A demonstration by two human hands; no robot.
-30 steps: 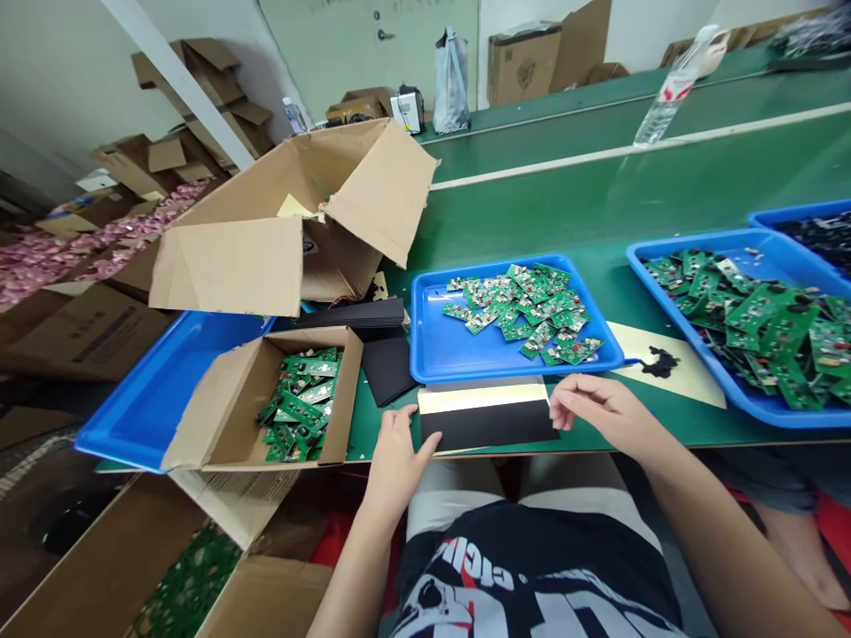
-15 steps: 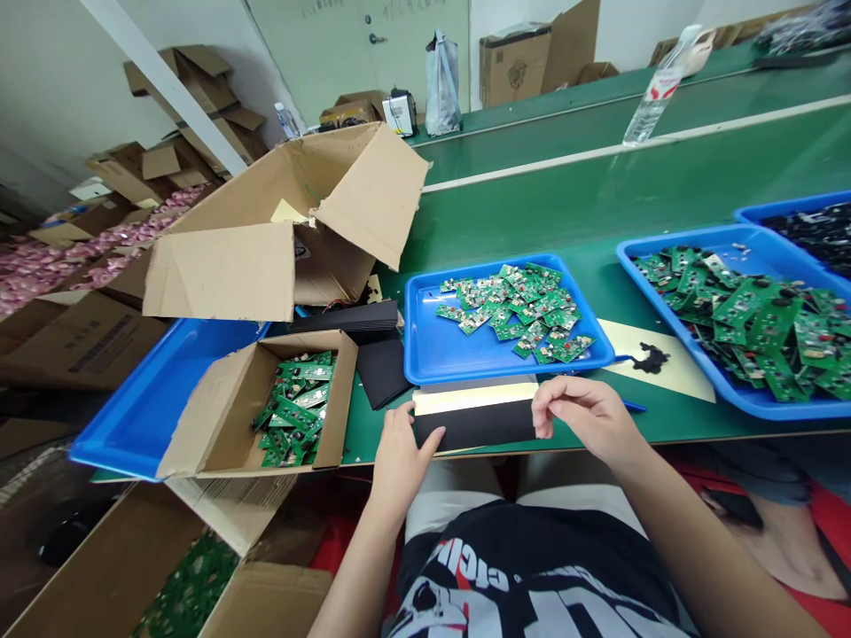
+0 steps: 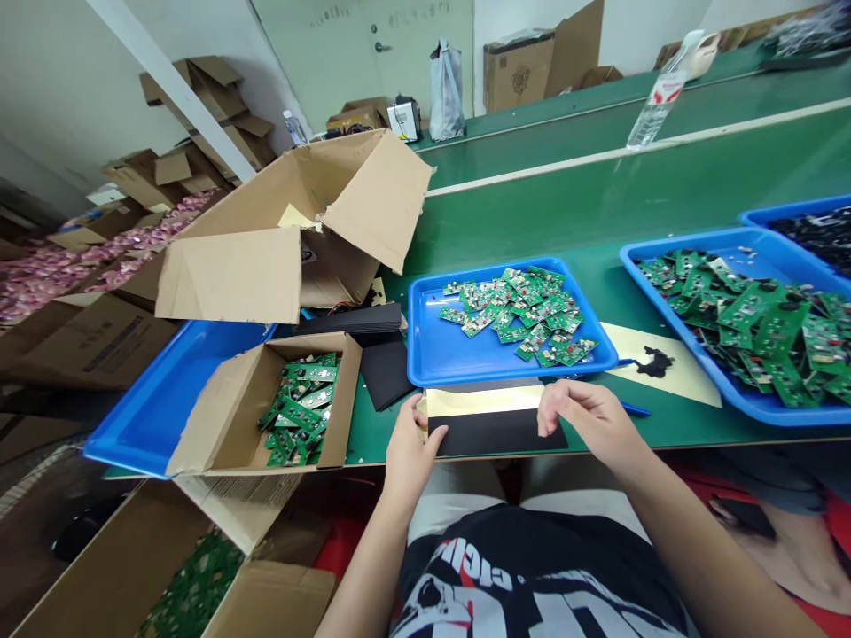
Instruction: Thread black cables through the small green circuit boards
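Note:
On the table's front edge lies a black sheet [image 3: 488, 436] with a pale yellow strip [image 3: 485, 401] along its far side. My left hand [image 3: 413, 443] grips the left end, thumb on the black face and fingers bent round the edge. At the other end, my right hand [image 3: 589, 416] has its fingertips pinched together over the sheet near the strip's right end; whatever is between them is hidden. Just beyond the sheet is a blue tray [image 3: 435, 354] bearing green circuit boards [image 3: 525, 310].
Left of the sheet are stacked black sheets [image 3: 386, 374] and an open carton [image 3: 346, 399] of circuit boards. A large cardboard box [image 3: 232, 275] stands behind. To the right lie yellow paper [image 3: 691, 381] with a black smear, a blue pen-like tool [image 3: 635, 408] and another blue tray [image 3: 751, 403].
The black sheet has shifted right, and its right end now shows beyond my right hand. My left hand has moved slightly right with its end. The whole view has shifted a little.

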